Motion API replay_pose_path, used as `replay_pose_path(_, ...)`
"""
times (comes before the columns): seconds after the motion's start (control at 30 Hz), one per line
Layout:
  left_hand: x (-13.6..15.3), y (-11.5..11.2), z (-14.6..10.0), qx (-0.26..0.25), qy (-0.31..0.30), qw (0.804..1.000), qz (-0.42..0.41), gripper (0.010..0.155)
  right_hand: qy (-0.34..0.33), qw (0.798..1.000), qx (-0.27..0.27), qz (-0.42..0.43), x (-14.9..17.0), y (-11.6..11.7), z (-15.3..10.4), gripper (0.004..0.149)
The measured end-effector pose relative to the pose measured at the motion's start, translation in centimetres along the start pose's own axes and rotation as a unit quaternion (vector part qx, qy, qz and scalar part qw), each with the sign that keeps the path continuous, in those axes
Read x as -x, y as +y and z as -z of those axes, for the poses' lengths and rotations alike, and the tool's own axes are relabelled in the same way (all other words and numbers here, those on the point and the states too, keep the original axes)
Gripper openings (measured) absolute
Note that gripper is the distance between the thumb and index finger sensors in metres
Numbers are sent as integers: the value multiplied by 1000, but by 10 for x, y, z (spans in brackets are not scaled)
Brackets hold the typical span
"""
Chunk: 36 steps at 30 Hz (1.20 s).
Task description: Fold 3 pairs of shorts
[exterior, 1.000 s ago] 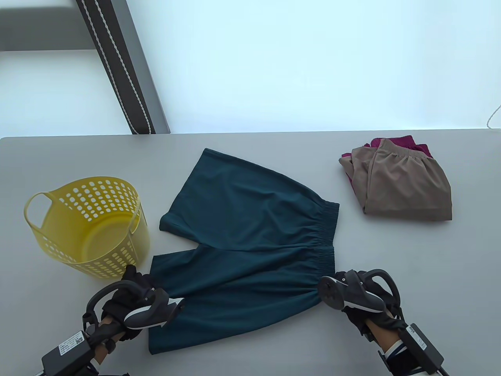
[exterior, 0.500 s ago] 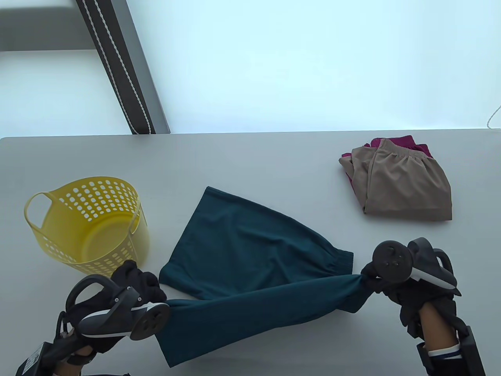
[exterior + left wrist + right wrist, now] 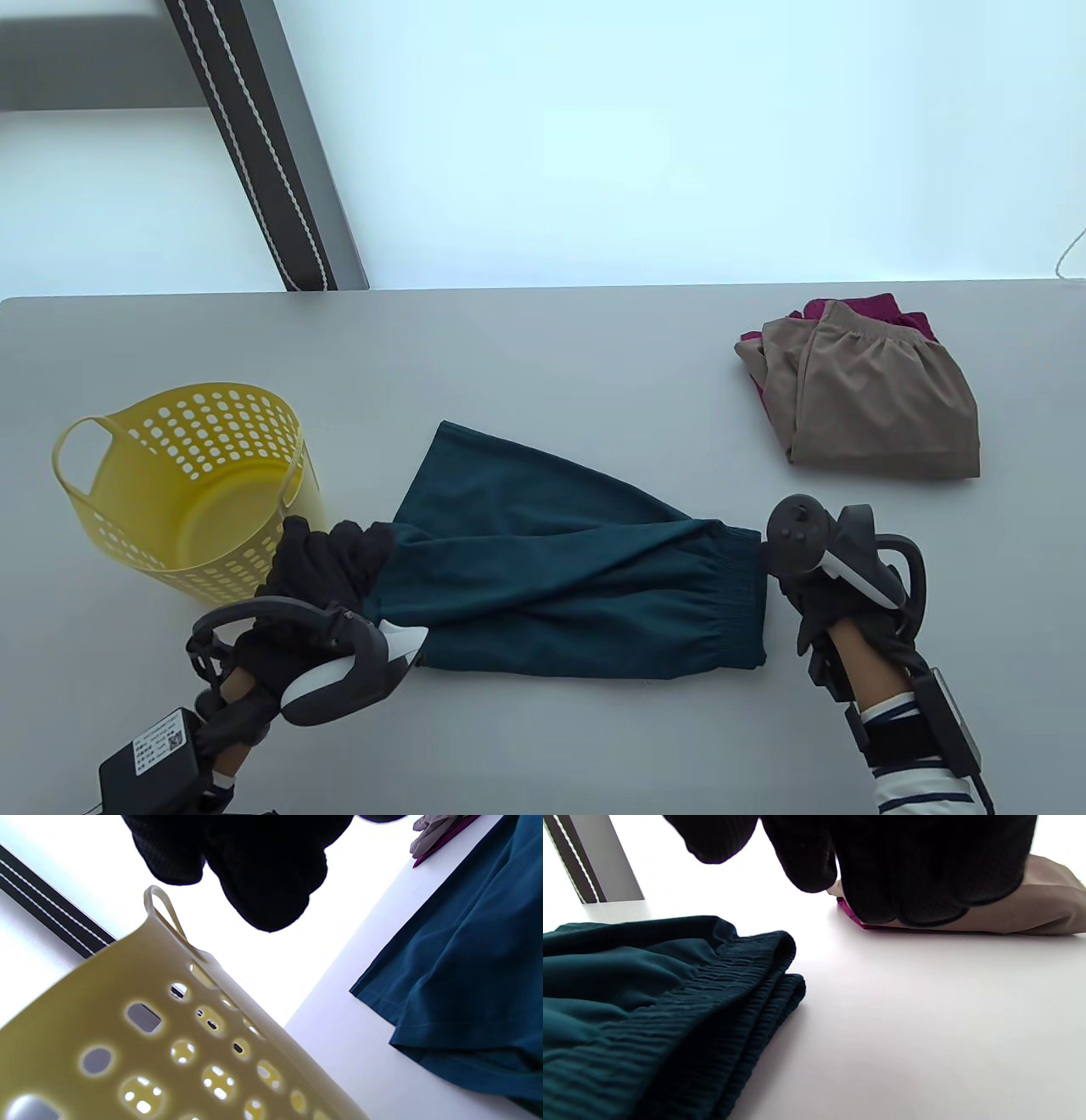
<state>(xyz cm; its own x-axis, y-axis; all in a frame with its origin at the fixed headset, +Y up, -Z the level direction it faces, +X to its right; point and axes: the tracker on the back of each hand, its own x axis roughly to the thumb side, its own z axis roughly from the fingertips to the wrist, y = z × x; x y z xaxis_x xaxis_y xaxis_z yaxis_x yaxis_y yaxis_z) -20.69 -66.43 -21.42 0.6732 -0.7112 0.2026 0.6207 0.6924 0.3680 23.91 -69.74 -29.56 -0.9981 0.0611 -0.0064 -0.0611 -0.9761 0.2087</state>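
lying half-folded, teal shorts (image 3: 577, 586), unlabelled

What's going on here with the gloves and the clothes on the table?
A person wearing sensor gloves is folding shorts. The teal shorts lie on the grey table, folded lengthwise, one leg over the other. The left hand is at the leg end, next to a yellow basket; the right hand is at the waistband end, its fingers clear of the cloth in the right wrist view. Tan shorts already sit folded on top of magenta shorts at the far right.
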Motion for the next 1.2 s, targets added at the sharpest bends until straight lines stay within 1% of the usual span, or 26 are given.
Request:
replay_pose_path(0.07,-1,5,-12,-7,-20,997,-69,50,-2,1000,-12,20,0,2,-7,70)
replay_pose_path(0.13,-3,7,-19,-1,-40,994,-106,48,-2,998,-41,37,-2,8,-7,78)
replay_pose_path(0.2,-8,3,-21,12,-51,992,-118,48,2,995,-90,29,-7,19,-5,86)
replay_pose_path(0.23,-11,-1,-21,17,-53,991,-118,48,7,992,-124,10,-11,28,-4,91)
replay_pose_path(0.27,-15,-7,-21,24,-53,992,-114,47,13,987,-158,-15,-16,39,-3,95)
replay_pose_path(0.3,-19,-13,-21,39,-60,992,-106,47,16,978,-205,-40,-21,51,-3,98)
replay_pose_path(0.33,-21,-16,-21,49,-67,991,-102,47,15,973,-223,-51,-24,56,-2,99)
replay_pose_path(0.37,-24,-21,-22,60,-81,990,-95,47,21,973,-214,-86,-32,61,-3,100)
replay_pose_path(0.4,-26,-24,-22,65,-86,990,-94,47,25,971,-192,-139,-41,67,-3,97)
replay_pose_path(0.43,-27,-26,-22,73,-91,989,-91,47,30,969,-188,-157,-46,69,-3,96)
replay_pose_path(0.47,-27,-27,-22,77,-95,988,-90,47,35,971,-179,-153,-48,69,-3,94)
replay_pose_path(0.57,-27,-29,-21,80,-96,987,-97,47,60,983,-140,-103,-45,65,0,86)
replay_pose_path(0.6,-27,-29,-21,83,-96,987,-101,47,79,984,-119,-107,-40,63,2,83)
replay_pose_path(0.67,-27,-28,-22,84,-98,986,-104,47,102,985,-95,-106,-30,60,4,80)
replay_pose_path(0.73,-28,-27,-22,83,-103,986,-103,47,125,986,-91,-54,-15,57,7,77)
replay_pose_path(0.8,-28,-26,-23,82,-107,986,-100,46,141,987,-80,20,-2,55,8,73)
replay_pose_path(0.87,-28,-25,-24,80,-107,986,-100,46,154,981,-74,96,12,51,8,65)
replay_pose_path(0.9,-27,-24,-24,78,-107,986,-100,46,156,978,-72,119,18,48,8,62)
replay_pose_path(0.93,-26,-23,-25,76,-107,986,-101,46,162,973,-59,153,25,41,7,58)
replay_pose_path(0.97,-26,-22,-25,74,-107,986,-102,46,162,973,-55,158,26,38,6,57)
replay_pose_path(1.0,-26,-21,-26,71,-109,986,-103,46,160,972,-42,166,31,28,3,56)
replay_pose_path(1.07,-26,-19,-27,66,-112,986,-102,46,159,973,-13,167,34,13,-1,56)
replay_pose_path(1.2,-27,-16,-27,59,-115,986,-101,46,142,975,73,153,28,-29,-13,56)
